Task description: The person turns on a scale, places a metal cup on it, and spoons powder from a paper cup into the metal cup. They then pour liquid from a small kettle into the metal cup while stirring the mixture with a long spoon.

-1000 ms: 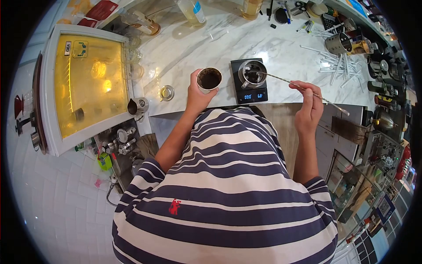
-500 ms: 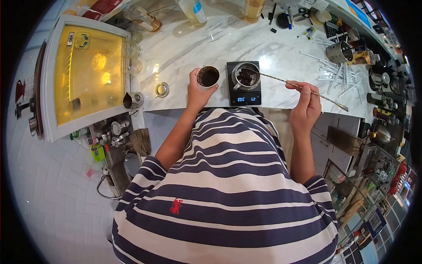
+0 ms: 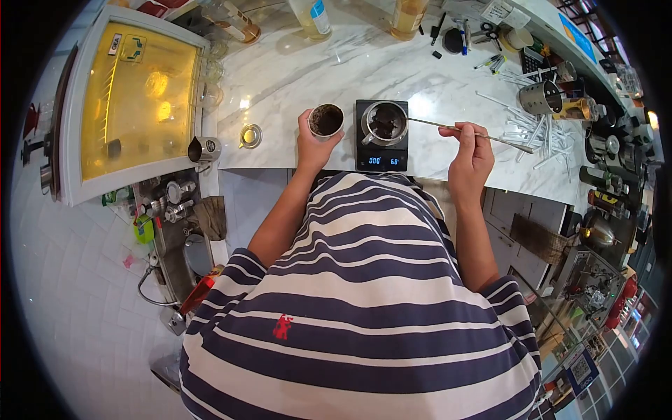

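Note:
My left hand [image 3: 315, 145] is wrapped round a cup [image 3: 339, 129] with dark, grainy stuff inside, held just left of the scale. In my right hand [image 3: 470, 148] is a long, thin bar spoon [image 3: 435, 124], pinched along its shaft. Its far end reaches into a small clear-sided cup with a handle [image 3: 375, 138], where dark clumps partly hide the tip. That handled cup sits on a black digital scale [image 3: 362, 148], whose display shows lit blue digits. To the left, a small round metal-and-glass vessel [image 3: 250, 136] stands on the marble counter [image 3: 280, 91].
Bottles [image 3: 309, 19] line the counter's back. At right, loose white straws [image 3: 542, 133] lie around a metal holder [image 3: 537, 99], with pens and scissors [image 3: 488, 31] behind. A metal pitcher [image 3: 205, 149] stands left, beside the yellow-lit glass-fronted cabinet [image 3: 140, 98].
My right hand has shifted left, closer to the scale, and less of the spoon shows outside the handled cup. My left hand keeps hold of its cup. The whole view has shifted slightly.

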A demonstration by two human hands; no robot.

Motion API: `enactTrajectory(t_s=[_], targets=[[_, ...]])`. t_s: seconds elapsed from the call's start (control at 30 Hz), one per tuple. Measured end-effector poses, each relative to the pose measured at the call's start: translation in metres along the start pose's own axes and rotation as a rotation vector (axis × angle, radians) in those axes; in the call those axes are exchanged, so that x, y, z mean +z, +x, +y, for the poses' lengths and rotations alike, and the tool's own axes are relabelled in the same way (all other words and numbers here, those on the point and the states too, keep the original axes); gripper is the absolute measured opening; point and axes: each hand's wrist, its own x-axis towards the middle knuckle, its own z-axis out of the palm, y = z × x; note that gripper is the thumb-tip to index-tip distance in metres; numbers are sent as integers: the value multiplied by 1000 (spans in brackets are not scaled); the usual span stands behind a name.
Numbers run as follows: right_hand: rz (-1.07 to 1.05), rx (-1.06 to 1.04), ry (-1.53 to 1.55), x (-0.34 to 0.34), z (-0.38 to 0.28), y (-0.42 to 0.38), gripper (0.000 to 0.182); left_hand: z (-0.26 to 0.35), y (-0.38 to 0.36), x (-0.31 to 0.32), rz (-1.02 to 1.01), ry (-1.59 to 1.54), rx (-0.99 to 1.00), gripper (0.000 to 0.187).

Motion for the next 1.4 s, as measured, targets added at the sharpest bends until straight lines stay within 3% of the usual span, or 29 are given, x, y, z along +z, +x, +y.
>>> enactTrajectory(t_s=[0.57, 0.87, 1.13, 1.4], targets=[[-24, 193, 116, -4, 9, -5, 27, -6, -6, 0, -8, 20, 4, 87], [-183, -22, -97, -6, -19, 28, 40, 2, -10, -24, -58, 18, -8, 113], [-419, -156, -108, 8, -40, 85, 41, 20, -3, -49, 19, -60, 117, 101], [-562, -31, -176, 31, -43, 113, 43, 74, -18, -29, 38, 100, 244, 84]])
